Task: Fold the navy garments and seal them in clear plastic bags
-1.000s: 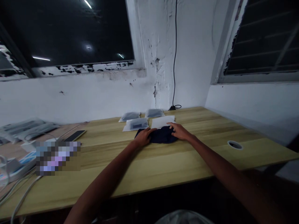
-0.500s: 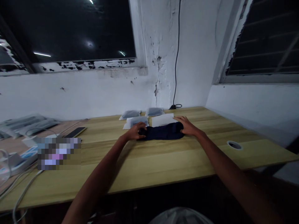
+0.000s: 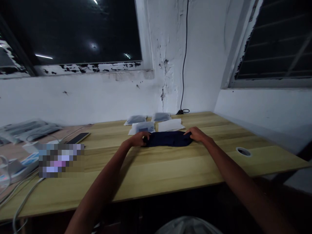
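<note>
A dark navy cloth [image 3: 168,138] lies folded in a long, flat strip on the wooden table [image 3: 175,172]. My left hand [image 3: 139,139] is closed on its left end, with a small dark part showing by the fingers. At the opposite end, my right hand [image 3: 195,133] pinches the cloth's upper right corner. Just behind the cloth lie a pale packet [image 3: 142,127] and a flat white sheet or empty-looking bag [image 3: 171,124]. Two more pale packets, one on the left [image 3: 135,119] and one on the right [image 3: 161,116], rest near the wall.
A phone [image 3: 78,138] lies at the left, near a blurred-out patch, a white power strip [image 3: 14,174] and cables. Grey plastic packages [image 3: 29,130] are piled at the far left. A round cable hole [image 3: 243,151] is at the right. A black cable [image 3: 184,65] hangs down the wall.
My right hand's fingers have drawn in from spread to a pinch on the cloth's corner. My left hand has shifted slightly left, and the cloth looks flatter.
</note>
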`<state>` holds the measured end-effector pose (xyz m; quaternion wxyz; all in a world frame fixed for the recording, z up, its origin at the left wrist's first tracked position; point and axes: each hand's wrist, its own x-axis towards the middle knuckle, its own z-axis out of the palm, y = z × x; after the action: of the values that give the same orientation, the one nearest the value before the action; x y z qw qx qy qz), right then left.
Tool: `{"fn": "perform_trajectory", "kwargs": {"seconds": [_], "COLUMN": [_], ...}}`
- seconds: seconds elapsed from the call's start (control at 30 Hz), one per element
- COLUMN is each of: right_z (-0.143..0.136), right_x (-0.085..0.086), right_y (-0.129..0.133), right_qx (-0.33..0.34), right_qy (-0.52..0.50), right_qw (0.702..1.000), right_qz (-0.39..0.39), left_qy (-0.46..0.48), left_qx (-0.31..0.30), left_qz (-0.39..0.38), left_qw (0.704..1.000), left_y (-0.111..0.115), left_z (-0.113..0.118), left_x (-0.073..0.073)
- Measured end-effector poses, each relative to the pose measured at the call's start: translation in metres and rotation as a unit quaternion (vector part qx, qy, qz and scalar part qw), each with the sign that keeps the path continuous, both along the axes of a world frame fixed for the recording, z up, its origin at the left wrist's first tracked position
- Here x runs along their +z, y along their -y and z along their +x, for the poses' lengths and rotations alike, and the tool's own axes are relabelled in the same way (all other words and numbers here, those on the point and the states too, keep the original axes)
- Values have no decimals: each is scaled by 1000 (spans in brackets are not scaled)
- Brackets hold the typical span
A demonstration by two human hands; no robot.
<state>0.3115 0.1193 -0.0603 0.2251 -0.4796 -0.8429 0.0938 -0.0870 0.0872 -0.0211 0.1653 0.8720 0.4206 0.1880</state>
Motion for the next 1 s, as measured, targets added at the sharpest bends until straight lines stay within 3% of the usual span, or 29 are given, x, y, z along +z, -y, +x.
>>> {"fn": "perform_trajectory", "kwargs": {"seconds": [0.13, 0.27, 0.37, 0.5, 0.63, 0.8, 0.9, 1.0], "right_z": [0, -1, -2, -5, -9, -12, -16, -19], "right_x": [4, 5, 7, 9, 16, 31, 34, 26], "right_y": [1, 3, 5, 7, 13, 27, 32, 29], "right_qx": [13, 20, 33, 111, 160, 149, 163, 138], "right_qy": [0, -36, -62, -100, -121, -173, -244, -295], "right_qw": [1000, 999, 997, 985, 965, 935, 895, 868], "right_qz": [-8, -23, -41, -87, -167, -273, -335, -375], "left_qy": [66, 145, 148, 97, 93, 155, 245, 338], "left_qx": [52, 72, 36, -12, -21, -9, 17, 90], "left_qz": [27, 2, -6, -24, -98, -209, -218, -165], "left_qw": [996, 987, 988, 995, 991, 966, 945, 922], "left_y": [-6, -8, -7, -5, 2, 17, 18, 9], "left_z": [-7, -11, -11, -5, 0, -1, 1, 7], "left_x": [-5, -10, -11, -6, 6, 25, 29, 22]}}
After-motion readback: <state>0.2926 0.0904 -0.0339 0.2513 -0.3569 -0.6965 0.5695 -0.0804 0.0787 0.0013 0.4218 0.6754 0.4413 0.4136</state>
